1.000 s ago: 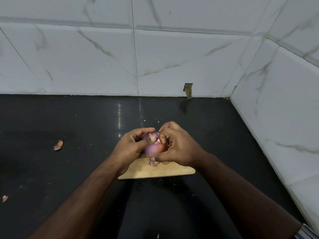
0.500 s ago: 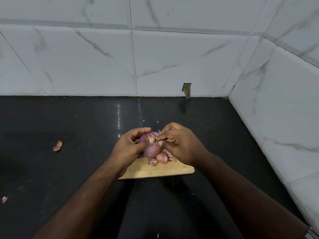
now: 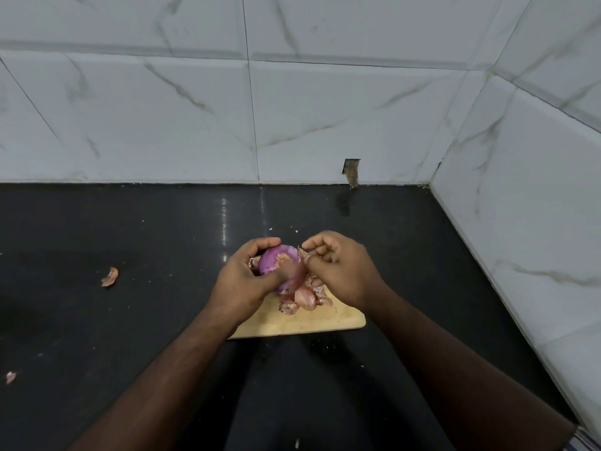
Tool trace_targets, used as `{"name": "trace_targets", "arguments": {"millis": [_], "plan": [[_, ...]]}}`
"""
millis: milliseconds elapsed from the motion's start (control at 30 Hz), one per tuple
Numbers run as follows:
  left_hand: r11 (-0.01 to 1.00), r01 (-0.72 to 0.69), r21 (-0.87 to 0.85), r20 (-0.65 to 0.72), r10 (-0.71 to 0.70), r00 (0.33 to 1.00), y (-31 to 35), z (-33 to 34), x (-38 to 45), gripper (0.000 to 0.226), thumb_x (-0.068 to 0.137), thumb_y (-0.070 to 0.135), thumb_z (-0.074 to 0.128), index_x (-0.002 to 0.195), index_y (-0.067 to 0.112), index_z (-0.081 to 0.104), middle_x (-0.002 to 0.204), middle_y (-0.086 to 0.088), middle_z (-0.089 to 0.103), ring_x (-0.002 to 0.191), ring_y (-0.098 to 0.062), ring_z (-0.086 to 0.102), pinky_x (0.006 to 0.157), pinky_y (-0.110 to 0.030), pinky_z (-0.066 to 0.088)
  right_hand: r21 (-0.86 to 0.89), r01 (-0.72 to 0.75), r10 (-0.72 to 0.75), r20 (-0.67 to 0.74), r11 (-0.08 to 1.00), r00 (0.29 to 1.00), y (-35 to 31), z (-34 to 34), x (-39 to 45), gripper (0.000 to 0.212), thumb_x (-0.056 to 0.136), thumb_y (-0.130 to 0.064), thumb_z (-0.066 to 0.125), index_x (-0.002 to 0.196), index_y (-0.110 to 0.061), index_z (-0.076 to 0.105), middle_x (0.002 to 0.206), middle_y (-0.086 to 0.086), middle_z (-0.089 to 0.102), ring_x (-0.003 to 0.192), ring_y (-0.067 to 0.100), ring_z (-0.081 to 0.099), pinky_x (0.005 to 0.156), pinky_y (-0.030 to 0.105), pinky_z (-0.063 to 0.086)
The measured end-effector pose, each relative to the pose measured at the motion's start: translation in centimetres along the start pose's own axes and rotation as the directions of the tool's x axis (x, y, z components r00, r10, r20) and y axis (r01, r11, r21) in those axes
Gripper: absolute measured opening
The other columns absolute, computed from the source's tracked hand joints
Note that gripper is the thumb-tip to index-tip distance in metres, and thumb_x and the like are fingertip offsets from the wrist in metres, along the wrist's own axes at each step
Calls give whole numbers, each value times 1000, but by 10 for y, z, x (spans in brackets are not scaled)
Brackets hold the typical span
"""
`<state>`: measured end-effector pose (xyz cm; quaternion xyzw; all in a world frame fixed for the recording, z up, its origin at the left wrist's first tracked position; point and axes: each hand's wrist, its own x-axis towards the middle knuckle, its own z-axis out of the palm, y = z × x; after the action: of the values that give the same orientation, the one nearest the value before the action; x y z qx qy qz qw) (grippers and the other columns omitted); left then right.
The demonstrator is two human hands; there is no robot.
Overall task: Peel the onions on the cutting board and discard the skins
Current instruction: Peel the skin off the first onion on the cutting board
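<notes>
A purple onion [image 3: 274,262] is held above the wooden cutting board [image 3: 338,319]. My left hand [image 3: 245,283] wraps around it from the left, thumb across its front. My right hand [image 3: 341,268] is just right of the onion, its fingertips pinching a strip of onion skin [image 3: 300,271] that still hangs from the onion's right side. Below the hands, loose pink skins [image 3: 305,299] lie in a small heap on the board. The board's far part is hidden by my hands.
The black countertop [image 3: 130,242] meets white marble-look tiled walls at the back and right. One skin scrap [image 3: 110,277] lies on the counter to the left and another scrap [image 3: 10,377] near the left edge. A chipped hole [image 3: 351,170] marks the back wall.
My right hand has drawn away to the right from the onion, pulling a strip of skin off its side. More bare purple onion shows, and the skins on the board have come into view.
</notes>
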<state>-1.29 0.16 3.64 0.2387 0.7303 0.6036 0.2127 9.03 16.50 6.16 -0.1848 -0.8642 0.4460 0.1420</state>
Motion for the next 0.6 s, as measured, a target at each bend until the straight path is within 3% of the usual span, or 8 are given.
{"name": "trace_targets", "arguments": {"millis": [67, 133, 200, 333, 467, 600], "plan": [[996, -39, 84, -25, 41, 999, -2, 0, 0, 58, 74, 24, 90, 124, 34, 63, 113, 16, 68, 98, -5, 70, 80, -26, 61, 98, -71, 76, -50, 993, 996, 0, 4, -2, 24, 85, -24, 74, 108, -23, 69, 89, -11, 70, 80, 1, 68, 71, 23, 59], [984, -75, 161, -39, 83, 996, -5, 1, 1, 67, 71, 28, 92, 129, 38, 59, 124, 14, 61, 105, -5, 66, 87, -27, 60, 84, -63, 71, -97, 995, 993, -3, 8, -5, 25, 82, -21, 77, 105, -22, 70, 86, -11, 71, 78, -2, 67, 68, 14, 54], [966, -111, 235, -47, 125, 991, -8, 3, 0, 72, 69, 30, 92, 132, 36, 58, 124, 14, 56, 111, -5, 62, 93, -31, 57, 60, -56, 63, -126, 997, 990, -5, 12, -8, 24, 81, -16, 74, 104, -22, 71, 83, -12, 71, 76, -2, 67, 68, 15, 54], [938, -159, 306, -75, 191, 979, -5, 7, -4, 69, 68, 26, 93, 127, 35, 58, 118, 22, 51, 110, -2, 59, 92, -31, 57, 63, -89, 98, -160, 994, 982, -7, 17, -9, 23, 82, -13, 70, 104, -23, 68, 80, -11, 70, 74, -1, 67, 69, 19, 56], [938, -171, 302, -61, 198, 978, -4, 9, -6, 67, 69, 24, 92, 125, 34, 57, 117, 24, 50, 108, 1, 58, 89, -27, 57, 102, -112, 125, -131, 989, 984, -9, 21, -10, 23, 86, -12, 65, 106, -21, 60, 83, -5, 67, 70, 4, 66, 60, 15, 51], [950, -163, 268, -64, 186, 980, -7, 8, -6, 68, 68, 26, 93, 125, 35, 58, 120, 22, 51, 110, -2, 59, 89, -28, 57, -26, -81, 78, -108, 996, 991, -9, 17, -8, 23, 89, -16, 62, 110, -23, 55, 93, -6, 63, 80, 7, 63, 63, 19, 49]]}}
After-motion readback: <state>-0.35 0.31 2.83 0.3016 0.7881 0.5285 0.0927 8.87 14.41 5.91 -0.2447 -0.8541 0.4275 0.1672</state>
